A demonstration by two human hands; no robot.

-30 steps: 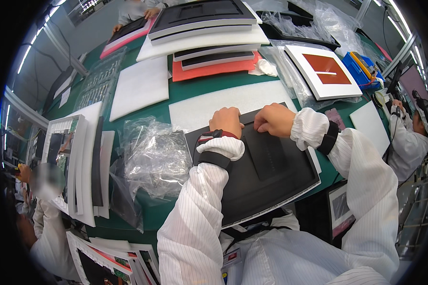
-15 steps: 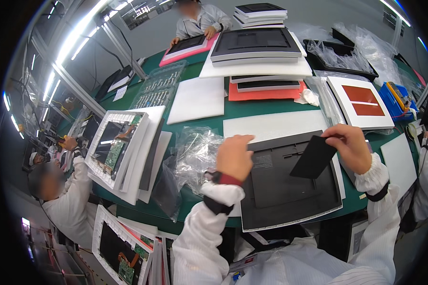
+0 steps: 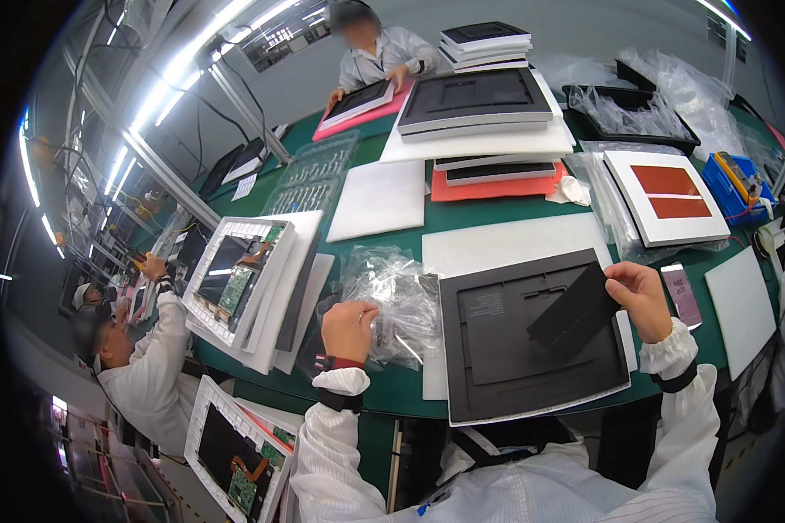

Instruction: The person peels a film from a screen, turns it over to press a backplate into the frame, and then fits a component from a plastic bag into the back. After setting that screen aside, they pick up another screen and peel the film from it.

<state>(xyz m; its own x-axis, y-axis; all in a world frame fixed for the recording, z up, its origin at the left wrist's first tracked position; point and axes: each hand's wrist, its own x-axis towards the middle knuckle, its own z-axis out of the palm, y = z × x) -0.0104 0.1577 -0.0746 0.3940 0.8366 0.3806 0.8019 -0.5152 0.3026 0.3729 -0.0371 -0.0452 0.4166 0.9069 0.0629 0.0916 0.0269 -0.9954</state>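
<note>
Pinching a thin black sheet (image 3: 576, 311) in right hand (image 3: 641, 296) over black back cover (image 3: 515, 349) — left hand (image 3: 349, 329) closing fingers on crinkled plastic bag (image 3: 392, 301).

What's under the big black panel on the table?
A white sheet lies under the big black panel, sticking out behind it and at its left. The green table is below that. Whatever sits under the panel's middle is covered.

Right hand (image 3: 641, 296) pinches black sheet (image 3: 574, 312) — left hand (image 3: 349, 329) grips plastic bag (image 3: 394, 296)
</note>
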